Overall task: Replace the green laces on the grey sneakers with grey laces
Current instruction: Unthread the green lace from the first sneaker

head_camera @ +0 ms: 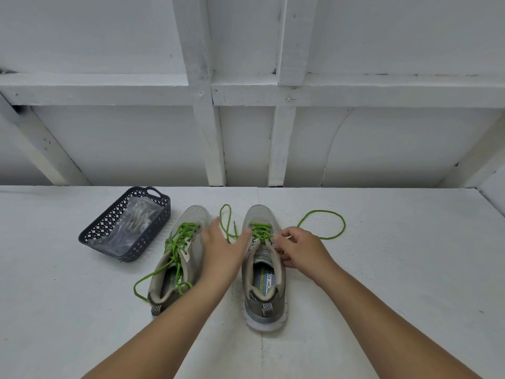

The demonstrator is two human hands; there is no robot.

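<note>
Basket (93, 236) of dark plastic sat at centre left, holding a clear bag with what looked like the grey laces (138, 217). Right of it stood the left sneaker (191, 220), fully laced in green. At centre, the left hand (222, 251) lay with fingers spread against the right sneaker (263, 269), steadying it. The right hand (299, 251) pinched the green lace (322, 224) at the upper eyelets, its loose length looping toward the right. Best practice, I judged: brace the shoe, draw each crossing out gently, row by row.

left sneaker (177, 258): green laces (179, 242) threaded; right sneaker (263, 269): half unlaced | grey laces (136, 218): seemingly bagged
</note>
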